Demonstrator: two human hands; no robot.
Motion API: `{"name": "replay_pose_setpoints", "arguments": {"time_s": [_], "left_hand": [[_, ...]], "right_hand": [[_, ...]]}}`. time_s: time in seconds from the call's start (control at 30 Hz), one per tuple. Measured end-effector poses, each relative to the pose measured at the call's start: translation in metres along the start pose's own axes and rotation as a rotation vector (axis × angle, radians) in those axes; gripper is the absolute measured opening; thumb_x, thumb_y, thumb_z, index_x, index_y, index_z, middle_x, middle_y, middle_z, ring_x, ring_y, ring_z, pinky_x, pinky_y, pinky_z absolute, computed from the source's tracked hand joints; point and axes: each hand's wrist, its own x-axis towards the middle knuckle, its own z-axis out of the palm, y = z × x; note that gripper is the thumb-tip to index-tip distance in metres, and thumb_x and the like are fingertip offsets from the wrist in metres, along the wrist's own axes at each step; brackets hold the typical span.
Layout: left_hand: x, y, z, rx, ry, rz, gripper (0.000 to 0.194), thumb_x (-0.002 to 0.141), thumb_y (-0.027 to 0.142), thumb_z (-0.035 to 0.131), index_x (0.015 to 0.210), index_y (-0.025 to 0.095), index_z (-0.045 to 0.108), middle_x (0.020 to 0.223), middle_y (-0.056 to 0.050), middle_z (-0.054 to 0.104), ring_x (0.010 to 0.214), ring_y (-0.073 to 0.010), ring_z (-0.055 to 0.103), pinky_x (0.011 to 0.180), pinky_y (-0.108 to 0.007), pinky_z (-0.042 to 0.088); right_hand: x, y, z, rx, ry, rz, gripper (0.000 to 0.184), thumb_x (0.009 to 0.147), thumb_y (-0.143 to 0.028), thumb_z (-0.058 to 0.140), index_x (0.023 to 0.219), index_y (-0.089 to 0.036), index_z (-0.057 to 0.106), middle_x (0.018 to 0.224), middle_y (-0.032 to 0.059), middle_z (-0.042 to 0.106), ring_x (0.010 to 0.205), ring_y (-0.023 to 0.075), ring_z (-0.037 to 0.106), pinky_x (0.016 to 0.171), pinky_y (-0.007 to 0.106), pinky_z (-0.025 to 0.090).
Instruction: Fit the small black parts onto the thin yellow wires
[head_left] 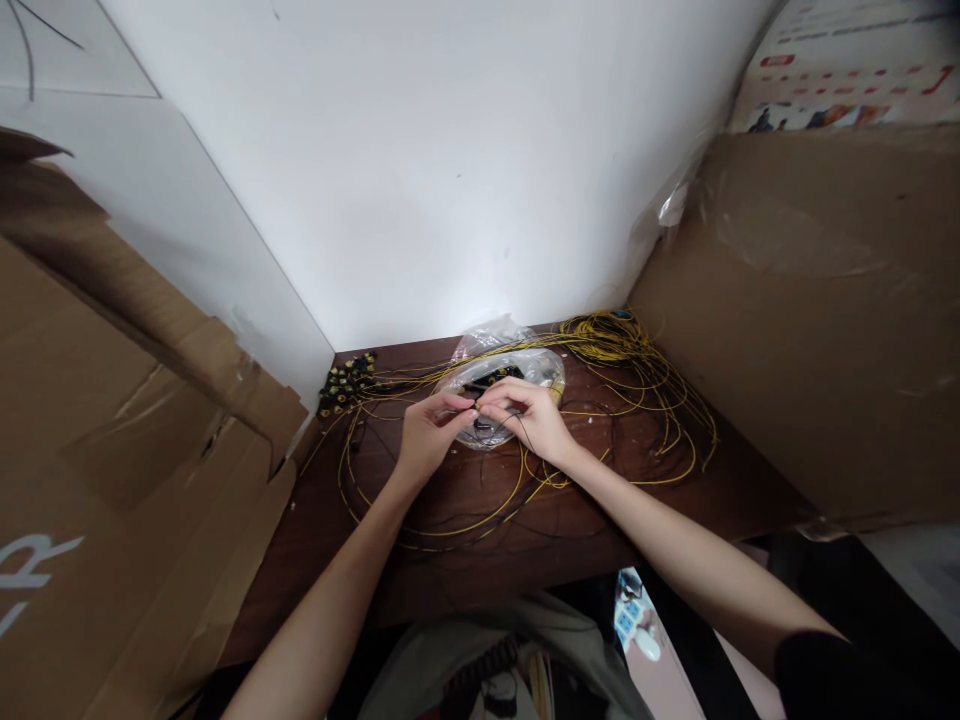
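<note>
Above a clear plastic bag, my left hand and my right hand meet fingertip to fingertip. Both are closed in a pinch on one small black and yellowish connector, mostly covered by the fingers. A thin dark wire runs over my right hand. Several small black parts lie in the open bag, just behind the fingers. Loops of yellow and black wire spread on the brown table below my hands.
Bundled wires with black and yellow connector ends lie at the back left. A tangle of yellow wire sits at the back right. Cardboard boxes stand left and right; a white wall closes off the back.
</note>
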Motion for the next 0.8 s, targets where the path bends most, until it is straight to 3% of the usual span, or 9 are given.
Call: {"name": "replay_pose_setpoints", "arguments": {"time_s": [0.17, 0.47, 0.8], "left_hand": [[-0.0003, -0.0017, 0.0, 0.01, -0.01, 0.008, 0.013, 0.059, 0.021, 0.073, 0.069, 0.014, 0.067, 0.072, -0.003, 0.068, 0.072, -0.0153, 0.064, 0.073, -0.028, 0.052], [-0.0004, 0.0008, 0.0011, 0.02, -0.012, 0.004, 0.016, 0.061, 0.022, 0.073, 0.073, 0.014, 0.067, 0.074, -0.004, 0.069, 0.072, -0.0158, 0.065, 0.074, -0.029, 0.053], [-0.0012, -0.0034, 0.0013, 0.041, -0.024, 0.048, 0.014, 0.063, 0.023, 0.072, 0.072, 0.014, 0.067, 0.076, -0.004, 0.068, 0.074, -0.0163, 0.064, 0.076, -0.03, 0.053]], "right_hand": [[0.0004, -0.0013, -0.0011, -0.027, -0.007, -0.007, 0.013, 0.08, -0.027, 0.06, 0.082, -0.017, 0.067, 0.084, 0.0063, 0.063, 0.076, 0.0153, 0.06, 0.066, 0.028, 0.049], [0.003, 0.0006, 0.0013, 0.165, 0.018, 0.159, 0.019, 0.074, -0.033, 0.065, 0.083, -0.015, 0.067, 0.081, 0.005, 0.063, 0.07, 0.0133, 0.061, 0.066, 0.027, 0.051], [0.0016, -0.0027, -0.0015, -0.035, -0.029, 0.026, 0.017, 0.08, -0.031, 0.059, 0.084, -0.017, 0.067, 0.084, 0.0064, 0.063, 0.074, 0.0153, 0.06, 0.066, 0.029, 0.049]]}}
